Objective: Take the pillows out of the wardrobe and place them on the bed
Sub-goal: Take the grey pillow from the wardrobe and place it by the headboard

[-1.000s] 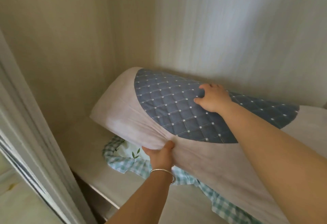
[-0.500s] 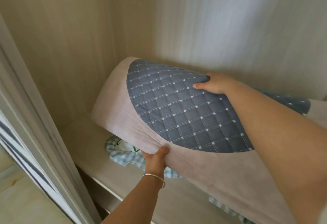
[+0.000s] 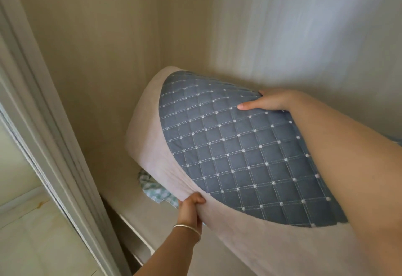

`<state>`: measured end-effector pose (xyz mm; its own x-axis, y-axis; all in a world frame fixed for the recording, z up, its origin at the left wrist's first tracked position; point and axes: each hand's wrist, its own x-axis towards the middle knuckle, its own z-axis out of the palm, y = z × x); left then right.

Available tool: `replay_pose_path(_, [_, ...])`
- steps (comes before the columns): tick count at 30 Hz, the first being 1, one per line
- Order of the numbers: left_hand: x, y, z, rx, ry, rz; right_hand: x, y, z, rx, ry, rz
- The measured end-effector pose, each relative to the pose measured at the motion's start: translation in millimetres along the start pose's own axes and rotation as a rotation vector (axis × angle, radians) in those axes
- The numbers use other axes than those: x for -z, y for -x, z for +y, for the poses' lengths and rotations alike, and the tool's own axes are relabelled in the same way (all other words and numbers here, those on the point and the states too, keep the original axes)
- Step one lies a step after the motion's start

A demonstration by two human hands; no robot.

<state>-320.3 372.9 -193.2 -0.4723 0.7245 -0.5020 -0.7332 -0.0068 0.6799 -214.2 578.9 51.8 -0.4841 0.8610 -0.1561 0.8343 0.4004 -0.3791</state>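
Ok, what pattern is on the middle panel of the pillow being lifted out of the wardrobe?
Blue-grey quilted diamond grid with white dots on the large pink-edged pillow, clearest in the head view.

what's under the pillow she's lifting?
Under the lifted pillow, a green-and-white checked fabric lies on the wardrobe shelf. Only its corner shows; the pillow covers the rest, so what it is stays unclear.

One pillow (image 3: 228,156), two hands, perhaps one checked cloth (image 3: 156,190)

The left hand (image 3: 191,206) reaches up from below, fingers pinched shut, a thin bangle on its wrist. The right hand (image 3: 269,101) stretches forward, fingers curled over, thumb flat.
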Motion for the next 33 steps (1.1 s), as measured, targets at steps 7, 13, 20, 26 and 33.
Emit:
replay_pose_path(7, [-3, 19, 10, 0.039, 0.083, 0.088, -6, 1, -3, -0.004, -0.089, 0.116])
replay_pose_path(13, [11, 40, 34, -0.044, 0.183, 0.083, 3, 35, -13, 0.025, -0.194, 0.178])
replay_pose_path(20, [18, 93, 94, -0.166, 0.132, -0.082, 20, 100, -4, 0.069, -0.408, 0.313])
replay_pose_path(26, [15, 150, 151, -0.304, -0.018, -0.234, 25, 147, 11, 0.100, -0.591, 0.410])
replay_pose_path(33, [12, 205, 187, -0.545, -0.206, -0.346, 16, 197, 22, 0.157, -0.817, 0.453])
